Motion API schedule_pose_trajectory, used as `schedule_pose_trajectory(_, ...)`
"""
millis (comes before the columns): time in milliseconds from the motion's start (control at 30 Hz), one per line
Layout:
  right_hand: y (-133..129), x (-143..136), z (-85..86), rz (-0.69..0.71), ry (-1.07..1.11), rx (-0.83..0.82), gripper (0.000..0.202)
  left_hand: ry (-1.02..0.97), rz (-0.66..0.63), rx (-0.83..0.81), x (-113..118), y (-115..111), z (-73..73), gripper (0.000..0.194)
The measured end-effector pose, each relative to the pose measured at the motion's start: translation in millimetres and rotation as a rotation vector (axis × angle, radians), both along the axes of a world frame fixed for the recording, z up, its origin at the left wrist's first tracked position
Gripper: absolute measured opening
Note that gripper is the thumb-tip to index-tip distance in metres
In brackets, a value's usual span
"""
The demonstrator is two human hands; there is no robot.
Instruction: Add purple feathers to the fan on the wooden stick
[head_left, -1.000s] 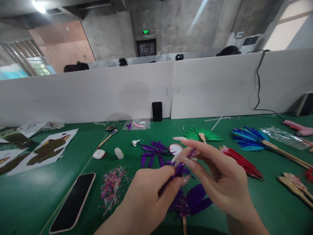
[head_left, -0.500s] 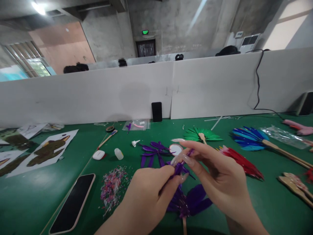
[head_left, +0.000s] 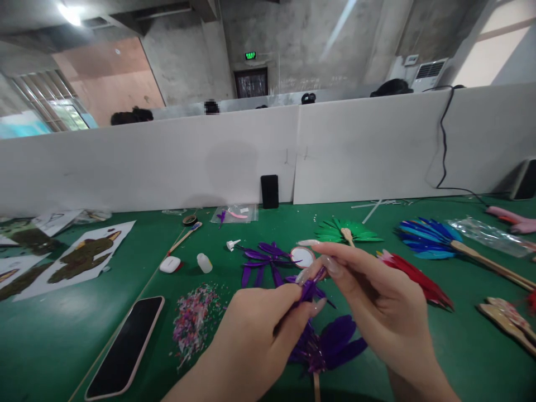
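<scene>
Two curled hands [head_left: 257, 321] [head_left: 379, 304] close together around purple feathers [head_left: 309, 291]

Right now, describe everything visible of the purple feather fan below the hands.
The purple feather fan has broad, dark feathers spreading from a glossy base. Its slim, wooden-looking stick runs to the picture's lower edge. It appears to lie on the green table. The left hand hides part of it; whether they touch is unclear.

Slender purple feather piece [head_left: 309, 289], held up at a tilt, partly hidden, over a purple feather fan [head_left: 340, 341], its feathers splayed sideways, shiny about the base, on a pale wooden stick [head_left: 317, 385].
</scene>
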State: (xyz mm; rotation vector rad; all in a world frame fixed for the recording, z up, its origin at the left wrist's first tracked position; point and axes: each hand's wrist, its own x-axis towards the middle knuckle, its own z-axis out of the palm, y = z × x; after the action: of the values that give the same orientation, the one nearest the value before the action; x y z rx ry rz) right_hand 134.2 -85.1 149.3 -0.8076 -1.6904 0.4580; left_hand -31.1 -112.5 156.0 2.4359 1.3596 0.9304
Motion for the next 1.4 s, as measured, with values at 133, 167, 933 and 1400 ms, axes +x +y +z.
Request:
schedule_pose_trajectory(133,-1.2,0.4,1.5,0.064,0.032,-0.035,0.034,-0.092,0.013,-0.028,0.6,1.5,0.4,0.024)
schedule_pose_trajectory(167,-1.7,0.1,1.3,0.069,0.051,-0.034,0.035,-0.127,0.01,-0.05,0.6,1.3,0.9,0.024)
schedule_pose_trajectory(933,-4.3,-5.5,1.4,0.167,0.215,0.079,0.053,-0.988,-0.295,-0.918,-0.9,5.0,3.3,0.025)
schedule_pose_trajectory(1400,-8.2,-6.9,-7.1,0.05,0.212,0.083,0.051,-0.97,-0.202,-0.902,4.4,-1.1,-0.8,0.029)
